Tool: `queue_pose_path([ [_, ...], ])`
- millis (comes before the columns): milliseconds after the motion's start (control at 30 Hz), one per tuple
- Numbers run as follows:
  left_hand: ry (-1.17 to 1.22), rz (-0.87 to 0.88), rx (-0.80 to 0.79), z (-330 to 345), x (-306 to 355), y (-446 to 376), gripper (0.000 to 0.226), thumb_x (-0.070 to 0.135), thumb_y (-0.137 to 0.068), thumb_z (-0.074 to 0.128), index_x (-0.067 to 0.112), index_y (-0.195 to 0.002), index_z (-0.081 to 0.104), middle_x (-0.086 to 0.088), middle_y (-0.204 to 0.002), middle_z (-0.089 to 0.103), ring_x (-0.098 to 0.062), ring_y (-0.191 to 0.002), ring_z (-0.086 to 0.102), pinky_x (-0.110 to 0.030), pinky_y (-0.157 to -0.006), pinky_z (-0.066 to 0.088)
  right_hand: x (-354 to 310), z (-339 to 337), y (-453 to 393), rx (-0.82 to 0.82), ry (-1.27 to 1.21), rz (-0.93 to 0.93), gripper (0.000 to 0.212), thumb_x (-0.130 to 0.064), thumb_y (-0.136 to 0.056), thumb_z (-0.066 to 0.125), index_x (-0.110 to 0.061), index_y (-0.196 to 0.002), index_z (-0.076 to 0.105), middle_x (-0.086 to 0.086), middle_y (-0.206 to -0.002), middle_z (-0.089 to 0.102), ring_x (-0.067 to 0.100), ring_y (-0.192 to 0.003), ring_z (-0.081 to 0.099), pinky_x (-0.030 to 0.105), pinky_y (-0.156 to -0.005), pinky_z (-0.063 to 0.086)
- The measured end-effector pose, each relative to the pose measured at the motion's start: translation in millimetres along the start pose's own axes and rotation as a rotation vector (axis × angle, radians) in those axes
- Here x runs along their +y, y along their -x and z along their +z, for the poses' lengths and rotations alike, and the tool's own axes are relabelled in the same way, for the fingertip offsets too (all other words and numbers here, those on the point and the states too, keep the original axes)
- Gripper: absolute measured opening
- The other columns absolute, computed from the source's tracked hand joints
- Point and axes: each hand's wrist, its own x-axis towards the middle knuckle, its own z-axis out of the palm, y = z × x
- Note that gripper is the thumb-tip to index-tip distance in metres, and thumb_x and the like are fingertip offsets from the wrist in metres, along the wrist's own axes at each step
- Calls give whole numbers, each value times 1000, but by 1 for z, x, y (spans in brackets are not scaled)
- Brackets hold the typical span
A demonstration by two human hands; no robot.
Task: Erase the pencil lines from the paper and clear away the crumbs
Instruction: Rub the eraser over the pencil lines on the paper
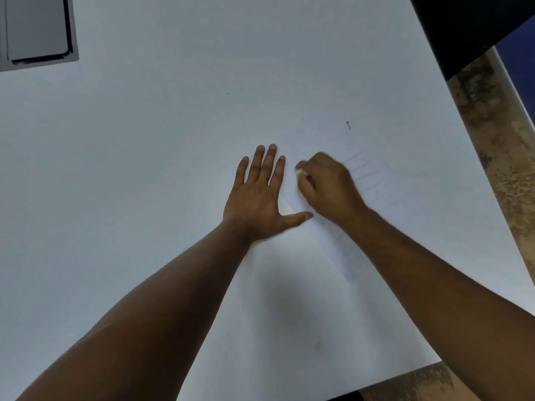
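A white sheet of paper (373,227) lies on the white table, angled, with faint pencil lines (367,175) to the right of my right hand. My left hand (257,195) lies flat with fingers straight, pressing on the paper's left edge. My right hand (327,185) is curled and blurred, and it pinches a small white eraser (299,171) whose tip shows at the fingertips, against the paper. A small dark crumb or mark (348,125) sits on the table beyond the paper.
The white table (144,169) fills most of the view. A grey lidded panel (37,30) is set in its far left corner. A black object (469,27) overhangs the far right corner. Brown patterned floor (498,134) shows past the right edge.
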Motion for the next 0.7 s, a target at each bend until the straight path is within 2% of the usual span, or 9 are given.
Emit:
queue_pose_path([
  [100, -17, 16, -9, 1, -1, 0, 114, 89, -84, 26, 10, -165, 9, -12, -173, -4, -29, -159, -8, -52, -128, 0, -14, 3, 24, -112, -69, -91, 21, -9, -91, 59, -3, -107, 72, 9, -92, 63, 22, -74, 63, 30, -68, 53],
  [167, -9, 9, -8, 0, 0, 0, 116, 91, -84, 26, 10, -165, 8, -12, -173, -5, -29, -159, -9, -52, -128, -1, -6, -1, 16, -105, -20, -103, 23, -10, -91, 57, -2, -107, 72, 11, -93, 63, 25, -75, 64, 33, -68, 55],
  [267, 6, -7, -29, -3, 1, 0, 120, 95, -82, 27, 11, -165, 5, -11, -173, -9, -27, -159, -14, -49, -128, -6, 15, -8, -10, 2, 79, 15, 20, -11, -92, 55, -4, -101, 70, 13, -91, 60, 29, -73, 62, 40, -68, 55],
  [333, 13, -15, -42, -5, 1, 0, 120, 95, -82, 27, 12, -165, 2, -9, -172, -13, -26, -158, -17, -48, -128, -9, 27, -13, -20, 44, 73, 112, 18, -12, -93, 54, -6, -98, 71, 12, -88, 58, 26, -75, 59, 39, -70, 53],
  [433, 12, -19, -46, -5, 1, 0, 121, 96, -82, 26, 13, -165, 0, -9, -172, -15, -25, -158, -20, -49, -128, -8, 33, -22, -12, 92, -68, 250, 18, -16, -96, 57, -11, -99, 73, 8, -82, 63, 21, -80, 59, 34, -75, 51],
  [567, 13, -12, -32, -4, 1, 1, 118, 95, -83, 25, 14, -165, 1, -9, -172, -16, -26, -157, -21, -51, -128, -4, 27, -21, 18, 146, -369, 521, 22, -26, -95, 64, -17, -114, 73, 0, -90, 68, 10, -79, 62, 24, -82, 52],
  [700, 23, 21, -2, -2, 0, 1, 109, 94, -85, 27, 23, -166, 5, -8, -172, -13, -28, -158, -19, -54, -128, 0, 11, -14, 32, 85, -453, 511, 18, -29, -98, 62, -19, -106, 74, -9, -88, 71, 3, -76, 65, 21, -76, 53],
])
